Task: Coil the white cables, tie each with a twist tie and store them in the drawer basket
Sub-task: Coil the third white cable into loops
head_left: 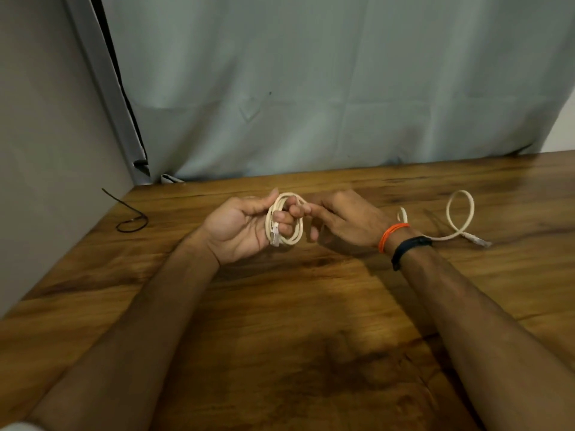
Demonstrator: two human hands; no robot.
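Two hands work a white cable above a wooden table [280, 306].

Left hand [245, 225] curls its fingers through a small coil [284, 220], gripping it; right hand [339, 220] touches the coil with its forefinger, other fingers loosely bent. Loose cable end [460, 213] loops far right; black twist tie [132, 217] lies far left.
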